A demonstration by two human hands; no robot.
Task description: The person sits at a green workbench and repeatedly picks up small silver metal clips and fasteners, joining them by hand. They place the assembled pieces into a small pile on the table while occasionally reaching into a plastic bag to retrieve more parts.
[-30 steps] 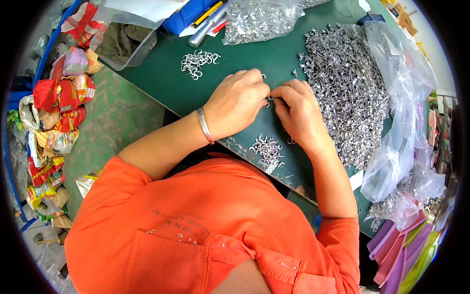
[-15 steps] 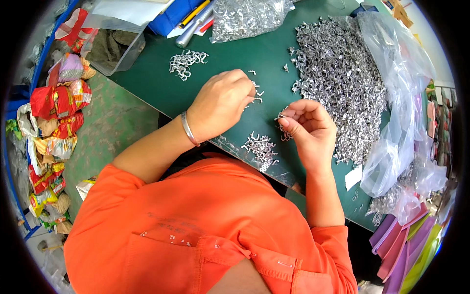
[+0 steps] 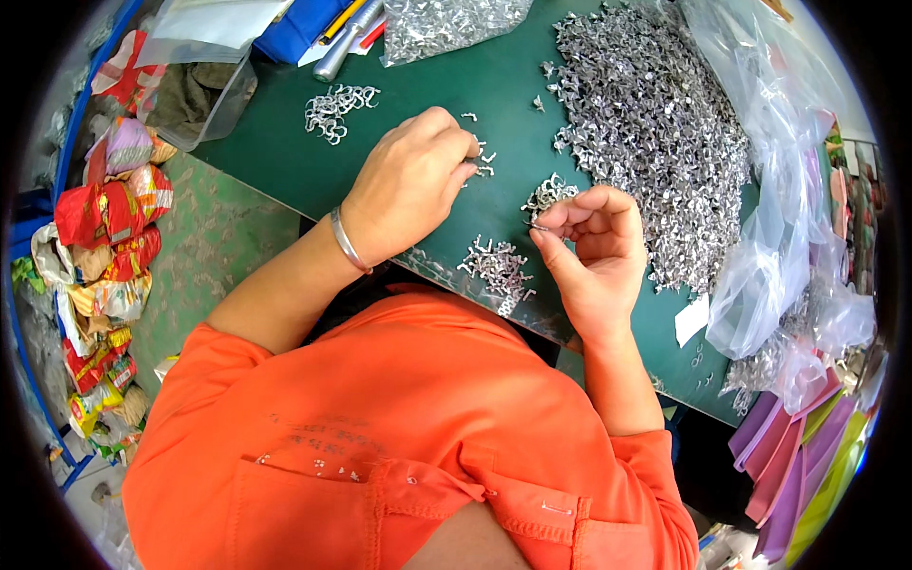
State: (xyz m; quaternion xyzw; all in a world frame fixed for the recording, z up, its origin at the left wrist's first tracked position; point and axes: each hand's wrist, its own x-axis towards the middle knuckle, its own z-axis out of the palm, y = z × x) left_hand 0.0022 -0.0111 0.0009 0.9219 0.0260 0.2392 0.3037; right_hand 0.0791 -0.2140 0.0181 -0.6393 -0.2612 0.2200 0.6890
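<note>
Here, nearest the body, a small heap of clips [image 3: 496,266] lies on the green surface [image 3: 285,161]; the right hand [image 3: 594,261] pinches a cluster of metal clips [image 3: 548,196], the left hand [image 3: 408,185] curls closed over loose ones; beyond, the big pile [image 3: 655,142]; light, stiff, probably snaggy, best pinched by edges.

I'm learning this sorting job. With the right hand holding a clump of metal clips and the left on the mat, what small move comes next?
Probably bring the left hand across to the right hand and pick a piece from its metal clips, since the right hand is raised, curled around that clump, while the left fingertips rest on a few loose clips.
</note>
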